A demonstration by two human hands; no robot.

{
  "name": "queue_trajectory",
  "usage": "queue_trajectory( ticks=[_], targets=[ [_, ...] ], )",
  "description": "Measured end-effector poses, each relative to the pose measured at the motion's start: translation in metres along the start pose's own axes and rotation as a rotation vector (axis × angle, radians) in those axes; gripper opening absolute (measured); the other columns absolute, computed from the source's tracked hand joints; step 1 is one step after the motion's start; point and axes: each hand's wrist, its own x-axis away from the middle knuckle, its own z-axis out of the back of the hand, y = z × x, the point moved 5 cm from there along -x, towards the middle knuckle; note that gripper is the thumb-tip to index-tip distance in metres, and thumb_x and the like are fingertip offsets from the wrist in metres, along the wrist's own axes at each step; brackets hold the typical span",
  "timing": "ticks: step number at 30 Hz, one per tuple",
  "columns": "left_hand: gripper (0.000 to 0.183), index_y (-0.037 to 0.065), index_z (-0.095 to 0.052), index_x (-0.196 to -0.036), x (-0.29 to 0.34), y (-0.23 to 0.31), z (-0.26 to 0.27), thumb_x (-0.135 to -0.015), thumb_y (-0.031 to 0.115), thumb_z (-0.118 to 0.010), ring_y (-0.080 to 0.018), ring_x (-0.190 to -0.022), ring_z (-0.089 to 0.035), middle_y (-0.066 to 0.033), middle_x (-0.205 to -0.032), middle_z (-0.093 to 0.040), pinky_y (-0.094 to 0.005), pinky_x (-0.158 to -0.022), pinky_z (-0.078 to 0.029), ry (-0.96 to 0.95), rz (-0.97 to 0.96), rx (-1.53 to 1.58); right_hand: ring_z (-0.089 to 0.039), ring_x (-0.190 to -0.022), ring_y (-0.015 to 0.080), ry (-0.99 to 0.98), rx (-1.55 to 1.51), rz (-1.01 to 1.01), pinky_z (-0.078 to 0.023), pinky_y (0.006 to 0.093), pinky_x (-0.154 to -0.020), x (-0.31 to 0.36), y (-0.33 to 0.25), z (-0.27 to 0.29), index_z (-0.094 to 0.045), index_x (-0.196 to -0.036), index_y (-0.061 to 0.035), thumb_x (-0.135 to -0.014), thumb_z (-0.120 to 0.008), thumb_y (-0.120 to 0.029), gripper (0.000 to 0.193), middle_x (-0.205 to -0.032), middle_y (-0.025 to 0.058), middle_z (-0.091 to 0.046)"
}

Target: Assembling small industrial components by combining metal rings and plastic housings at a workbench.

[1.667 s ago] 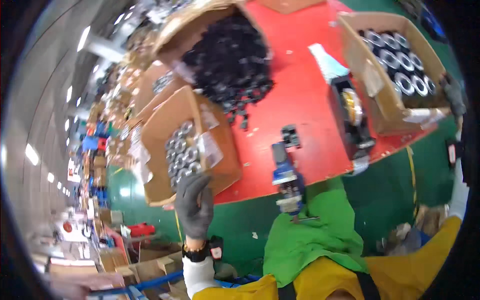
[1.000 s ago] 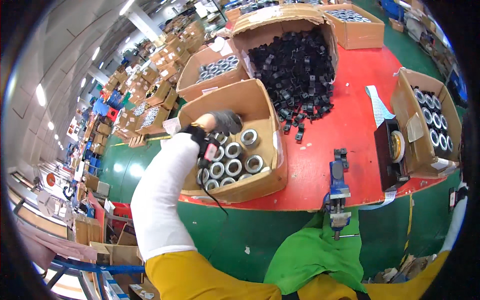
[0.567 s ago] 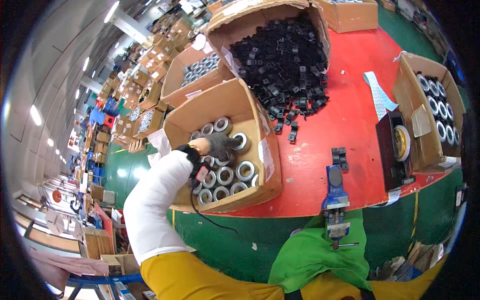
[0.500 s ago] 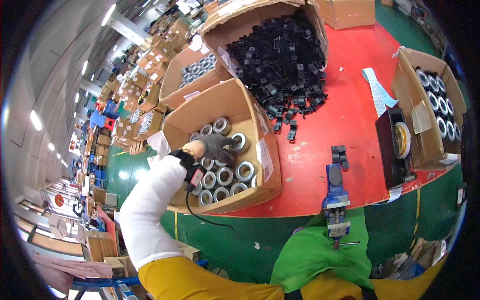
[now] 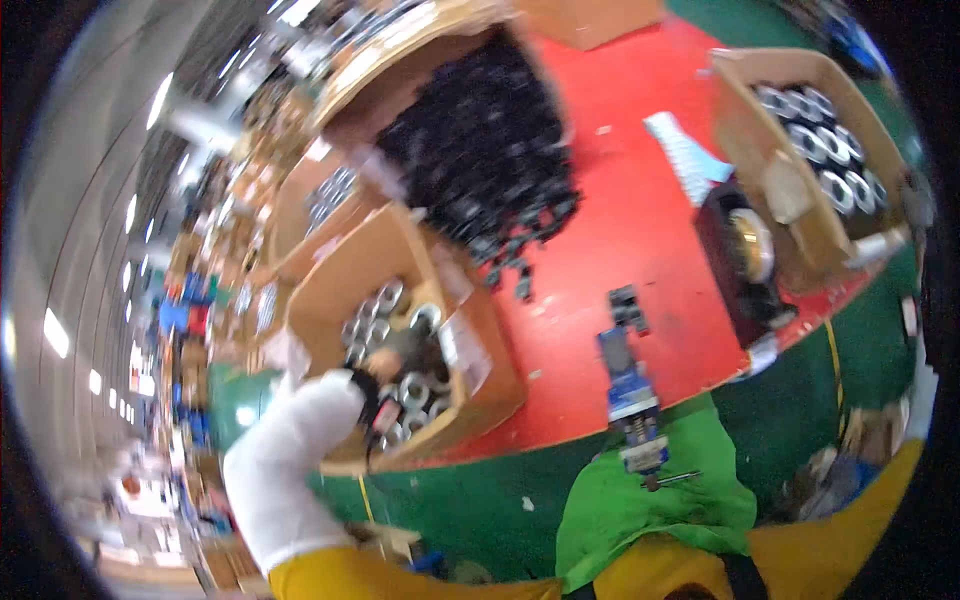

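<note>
My left hand (image 5: 422, 352), in a dark glove with bare skin toward the wrist, reaches down into an open cardboard box (image 5: 492, 352) at the left of the red table. Around it stand several short silver metal rings; one ring (image 5: 426, 318) is right beside its fingers. Motion smears the fingers, so their grip does not show. At the far right rim, a dark blurred shape beside another box seems to be my right hand (image 5: 917, 200), beyond a white sleeve. Its fingers cannot be made out.
Black metal clips (image 5: 480, 140) spill from a large tilted box onto the red table (image 5: 630, 180). A blue vise (image 5: 630, 390) stands at the front edge with black clips beside it. At right are a tape roll (image 5: 750, 245) in a black holder and a box (image 5: 790, 235) of rings.
The whole view has shifted and blurred, with the table and boxes now lower left. My left hand stays inside the ring box; a dark shape like my right hand now shows at the right rim.
</note>
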Motion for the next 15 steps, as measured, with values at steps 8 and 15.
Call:
queue_trajectory(
  ticks=[8, 15],
  targets=[
    [0.051, 0.017, -0.046, -0.125, -0.024, -0.075, -0.007, -0.079, 0.031, -0.06, -0.0304, -0.112, -0.05, -0.0111, -0.119, -0.055, -0.0403, -0.091, -0.042, 0.251, 0.268, 0.134, -0.058, -0.092, 0.0376, 0.08, -0.137, 0.013, -0.045, 0.0424, -0.081, 0.042, -0.098, 0.012, -0.057, -0.097, -0.0088, -0.081, -0.049, -0.03, 0.028, -0.098, 0.0186, -0.061],
    [0.027, 0.007, -0.058, -0.105, 0.017, -0.018, 0.032, -0.082, 0.021, -0.06, -0.0244, -0.087, -0.061, -0.0082, -0.097, -0.064, -0.0378, -0.075, -0.05, 0.264, 0.013, 0.404, -0.057, -0.069, 0.0267, 0.123, -0.038, 0.132, -0.045, 0.0347, -0.063, 0.043, -0.08, 0.004, -0.06, -0.094, -0.0098, -0.082, -0.054, -0.022, 0.018, -0.079, 0.0116, -0.06]
  ],
)
